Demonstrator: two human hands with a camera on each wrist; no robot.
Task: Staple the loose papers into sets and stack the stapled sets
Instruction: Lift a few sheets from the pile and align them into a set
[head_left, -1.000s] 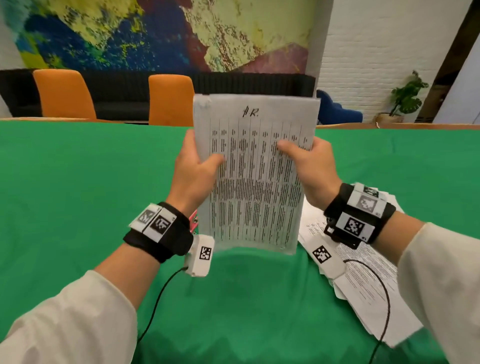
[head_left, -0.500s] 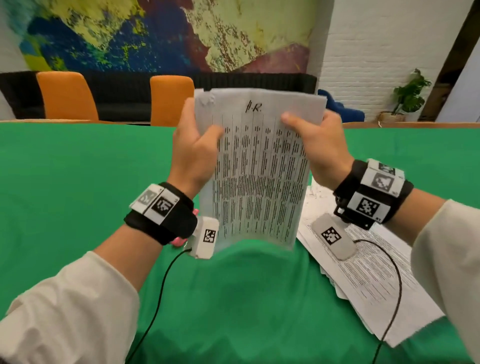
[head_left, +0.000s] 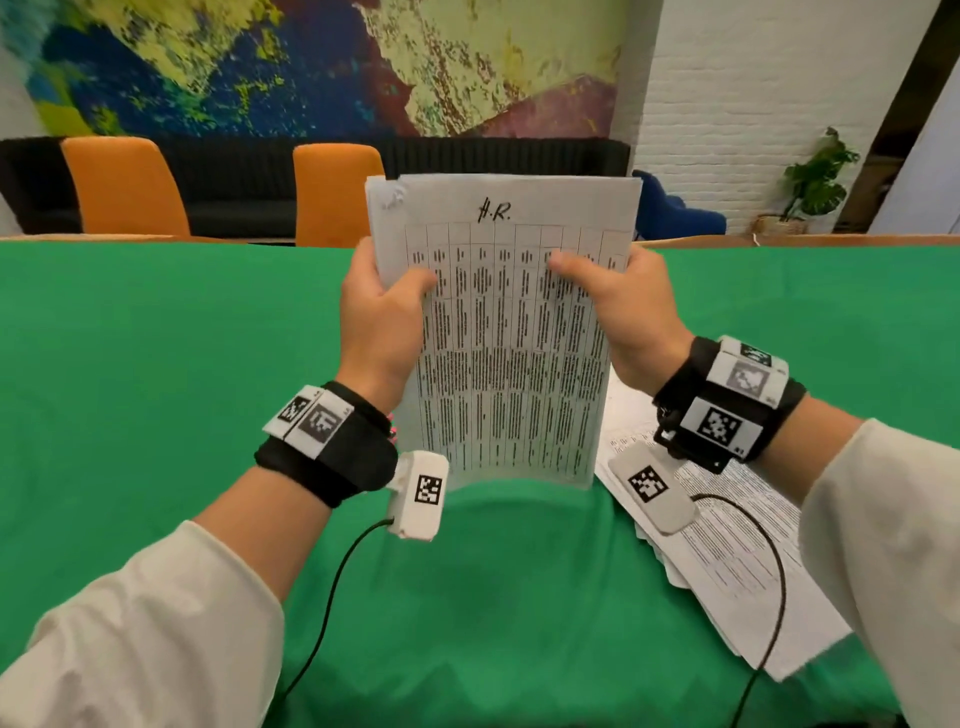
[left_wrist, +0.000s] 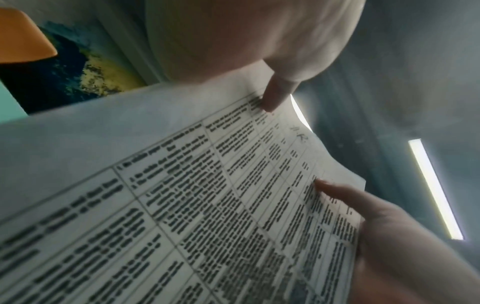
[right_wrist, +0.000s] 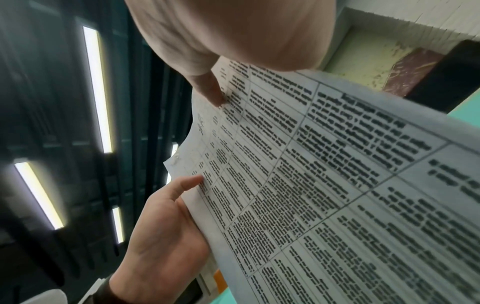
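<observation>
The left hand (head_left: 382, 322) and the right hand (head_left: 631, 317) both hold a set of papers (head_left: 506, 332) up over the green worktop (head_left: 156, 364). Each hand grips one side edge, thumb on the front, and the other fingers are hidden behind the sheets. The set stands almost upright and its bottom edge hangs just above the cloth. The front page has a table full of small print. The print is too blurry to read. Only the handwritten "H.R." at the top is clear. The top left corner looks crumpled, but it is too small to tell if a staple is there. How many sheets are in the set cannot be told either.

In the left wrist view the papers (left_wrist: 233, 205) fill most of the picture, with the left thumb (left_wrist: 275, 92) on the page. In the right wrist view the right thumb (right_wrist: 210, 90) presses the page too.

A pile of loose papers (head_left: 727, 561) lies on the worktop under the right wrist. Part of it is hidden by the arm. A bit of something pink (head_left: 393, 434) peeks out behind the left wrist band, mostly hidden.
</observation>
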